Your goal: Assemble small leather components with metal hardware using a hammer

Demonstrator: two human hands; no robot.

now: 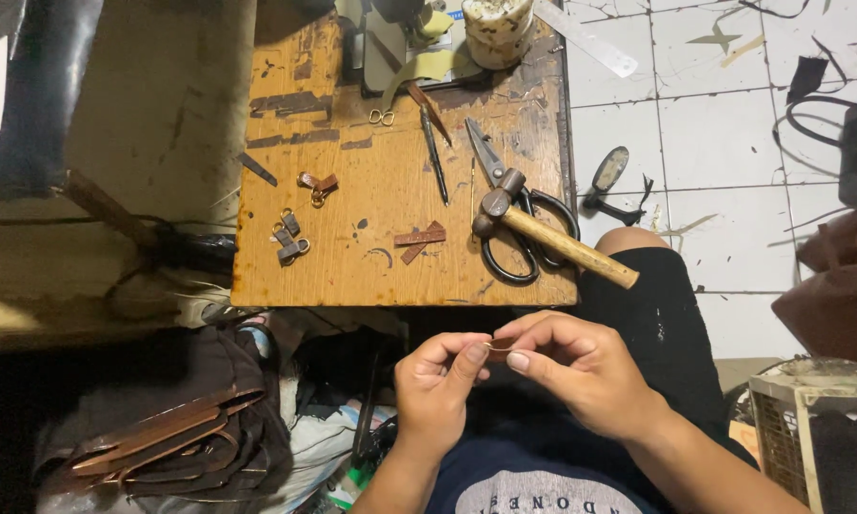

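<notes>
Two hands met below desk's (352, 276) near edge, over lap. Left hand (435, 385) and right hand (581, 366) both pinched small brown leather strip (501, 345) between thumb and fingertips, grip narrow. Open room between desk edge and hands. On scarred wooden desk: hammer (552, 238) overhanging right edge atop black-handled scissors (514, 224), leather loops with rings (290, 238), crossed leather scraps (421, 238). White tiled floor (724, 143) at right; brown straps (162, 443) lower left.

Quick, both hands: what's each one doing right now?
Left hand: closed, pinching one end of the small brown leather strip.
Right hand: closed, pinching the same strip's other end.
</notes>
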